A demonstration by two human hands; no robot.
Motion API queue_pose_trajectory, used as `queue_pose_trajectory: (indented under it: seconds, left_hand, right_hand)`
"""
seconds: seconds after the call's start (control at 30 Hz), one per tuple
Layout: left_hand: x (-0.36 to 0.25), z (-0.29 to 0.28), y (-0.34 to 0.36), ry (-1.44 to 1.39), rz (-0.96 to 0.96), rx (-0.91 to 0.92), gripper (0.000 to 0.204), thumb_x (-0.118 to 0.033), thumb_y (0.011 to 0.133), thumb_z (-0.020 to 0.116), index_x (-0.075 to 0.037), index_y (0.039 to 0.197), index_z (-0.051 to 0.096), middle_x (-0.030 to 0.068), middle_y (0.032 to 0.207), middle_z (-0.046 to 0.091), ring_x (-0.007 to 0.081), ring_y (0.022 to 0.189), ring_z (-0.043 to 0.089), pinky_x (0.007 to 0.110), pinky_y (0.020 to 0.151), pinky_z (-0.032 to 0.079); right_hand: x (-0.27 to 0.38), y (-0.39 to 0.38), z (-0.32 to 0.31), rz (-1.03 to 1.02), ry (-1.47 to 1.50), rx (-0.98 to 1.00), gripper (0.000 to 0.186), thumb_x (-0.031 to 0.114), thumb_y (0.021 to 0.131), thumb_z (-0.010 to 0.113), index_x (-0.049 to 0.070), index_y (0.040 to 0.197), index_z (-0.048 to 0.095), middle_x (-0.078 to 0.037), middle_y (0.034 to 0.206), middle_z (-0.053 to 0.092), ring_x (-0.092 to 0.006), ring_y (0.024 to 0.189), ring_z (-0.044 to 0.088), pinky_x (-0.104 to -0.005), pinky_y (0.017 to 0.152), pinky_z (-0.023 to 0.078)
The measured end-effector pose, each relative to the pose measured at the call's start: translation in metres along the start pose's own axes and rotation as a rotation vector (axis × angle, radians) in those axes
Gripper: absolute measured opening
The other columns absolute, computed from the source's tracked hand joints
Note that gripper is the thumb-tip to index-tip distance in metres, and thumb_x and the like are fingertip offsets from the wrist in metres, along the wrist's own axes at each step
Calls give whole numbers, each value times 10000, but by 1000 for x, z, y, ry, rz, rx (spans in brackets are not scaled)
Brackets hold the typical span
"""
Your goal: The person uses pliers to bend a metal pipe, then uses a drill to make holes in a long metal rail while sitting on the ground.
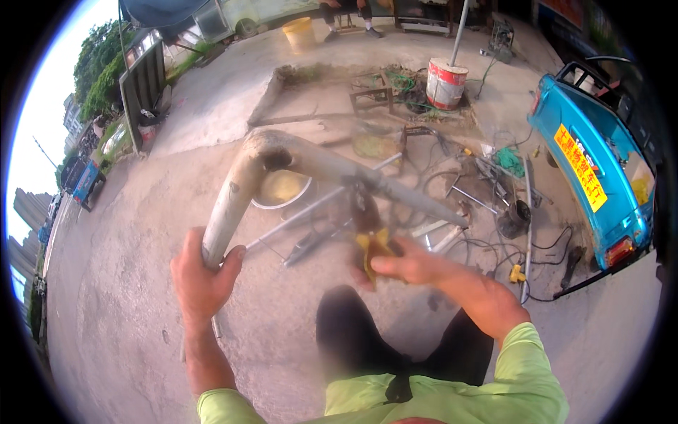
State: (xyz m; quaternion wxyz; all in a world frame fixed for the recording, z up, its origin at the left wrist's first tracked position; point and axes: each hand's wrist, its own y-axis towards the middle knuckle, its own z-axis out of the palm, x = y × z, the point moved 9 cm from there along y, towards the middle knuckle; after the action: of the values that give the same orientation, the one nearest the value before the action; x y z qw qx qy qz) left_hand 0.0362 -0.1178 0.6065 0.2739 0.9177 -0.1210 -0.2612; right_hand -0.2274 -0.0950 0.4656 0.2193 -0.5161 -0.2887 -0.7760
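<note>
My left hand (205, 279) is wrapped round the lower left end of a grey metal pipe (332, 166). The pipe is bent sharply at its top, with a dark hole or scorched spot at the bend. Its long arm slopes down to the right. Closed on yellow-handled pliers (371, 244), my right hand (409, 261) is in front of my body. Motion blurs the dark head of the pliers, which meets or overlaps the long arm of the pipe; I cannot tell whether it grips it.
Behind the pipe stands a round pan (282, 189) with yellowish contents. Metal rods (321, 201), cables (487, 244) and green cord (510, 161) lie on the ground. A blue vehicle tailgate (590, 166) is at the right. Farther off are a red-and-white drum (446, 83) and a yellow bucket (300, 35).
</note>
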Motion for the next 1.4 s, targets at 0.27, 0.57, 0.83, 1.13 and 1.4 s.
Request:
queue_pose_trajectory:
  seconds: [0.27, 0.57, 0.83, 1.13, 1.4]
  left_hand:
    - [-4, 3, -2, -29, 14, 3, 333, -172, 788, 827, -14, 963, 592, 96, 673, 531, 206, 602, 509, 373, 594, 449]
    - [-3, -3, -3, -45, 3, 45, 343, -165, 782, 825, -10, 1000, 611, 120, 688, 558, 240, 611, 539, 379, 608, 457]
    - [-5, -8, -6, -26, 67, 51, 338, -176, 769, 846, -29, 992, 638, 139, 693, 651, 313, 610, 669, 392, 587, 502]
    - [-1, -7, -2, -26, 17, 82, 345, -190, 784, 846, -28, 1012, 644, 164, 739, 671, 316, 639, 685, 390, 612, 519]
    - [-11, -6, -10, -43, 110, 55, 338, -180, 787, 842, -29, 1008, 636, 174, 736, 667, 351, 638, 676, 402, 597, 510]
  right_hand:
    - [75, -58, -31, 605, -604, -173, 386, 390, 1048, 601, 39, 1199, 651, -49, 977, 684, -131, 851, 657, -327, 767, 529]
    - [174, -46, -21, 859, -1455, -185, 564, 456, 971, 653, -5, 1295, 644, -202, 1083, 727, -323, 1033, 704, -423, 943, 529]
    - [118, -67, -14, 870, -730, -108, 399, 399, 1030, 624, 24, 1163, 664, -63, 945, 701, -161, 870, 672, -335, 795, 536]
    - [120, -63, -11, 851, -997, -331, 377, 387, 1037, 628, 31, 1163, 638, -48, 953, 710, -136, 853, 684, -338, 782, 550]
    - [116, -80, -8, 834, -788, -197, 387, 373, 1027, 628, 17, 1178, 631, -67, 928, 725, -159, 896, 718, -341, 795, 556]
